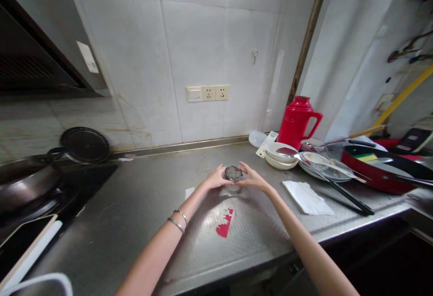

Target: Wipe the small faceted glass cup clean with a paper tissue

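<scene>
Head view, centre of frame: left hand [214, 179] and right hand [254, 178] meet on a small glass jar [233, 174] standing on the steel counter [142, 205]. The fingers of both hands are curled against its top from either side. Red scrap [225, 226] lies just below; white napkin [307, 196] right of it.

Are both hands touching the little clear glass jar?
Touching. The head view shows the left hand and right hand pressed against the small clear glass jar from either side.

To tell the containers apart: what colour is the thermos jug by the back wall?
The thermos jug is red, head view.
</scene>
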Action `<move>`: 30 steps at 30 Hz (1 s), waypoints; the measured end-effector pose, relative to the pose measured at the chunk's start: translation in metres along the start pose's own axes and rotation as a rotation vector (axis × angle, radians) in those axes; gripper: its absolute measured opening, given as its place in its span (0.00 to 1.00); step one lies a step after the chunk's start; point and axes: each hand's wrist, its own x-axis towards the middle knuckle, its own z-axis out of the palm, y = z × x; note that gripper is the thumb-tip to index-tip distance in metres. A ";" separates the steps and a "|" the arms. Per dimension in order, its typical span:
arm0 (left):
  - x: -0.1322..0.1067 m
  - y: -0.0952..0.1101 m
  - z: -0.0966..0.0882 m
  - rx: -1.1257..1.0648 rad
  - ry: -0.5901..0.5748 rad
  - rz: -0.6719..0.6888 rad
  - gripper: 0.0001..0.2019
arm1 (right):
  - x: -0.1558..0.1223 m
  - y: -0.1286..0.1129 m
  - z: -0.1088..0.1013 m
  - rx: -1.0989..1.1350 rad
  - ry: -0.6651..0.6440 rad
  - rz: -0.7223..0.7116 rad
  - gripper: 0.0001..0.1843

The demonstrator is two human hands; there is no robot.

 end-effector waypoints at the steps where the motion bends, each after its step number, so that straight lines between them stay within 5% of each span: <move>1: -0.010 -0.003 -0.013 0.006 -0.002 -0.005 0.34 | 0.005 -0.010 0.011 0.009 -0.007 -0.014 0.56; 9: -0.121 -0.052 -0.123 0.210 0.094 -0.300 0.40 | 0.049 -0.102 0.137 0.065 -0.115 -0.153 0.59; 15: -0.213 -0.093 -0.180 0.265 0.101 -0.488 0.40 | 0.058 -0.157 0.230 0.094 -0.249 -0.204 0.61; 22: -0.278 -0.117 -0.207 0.250 0.116 -0.598 0.41 | 0.057 -0.185 0.295 0.116 -0.319 -0.247 0.61; 30: -0.294 -0.133 -0.205 0.259 0.136 -0.632 0.40 | 0.056 -0.184 0.316 0.059 -0.327 -0.235 0.62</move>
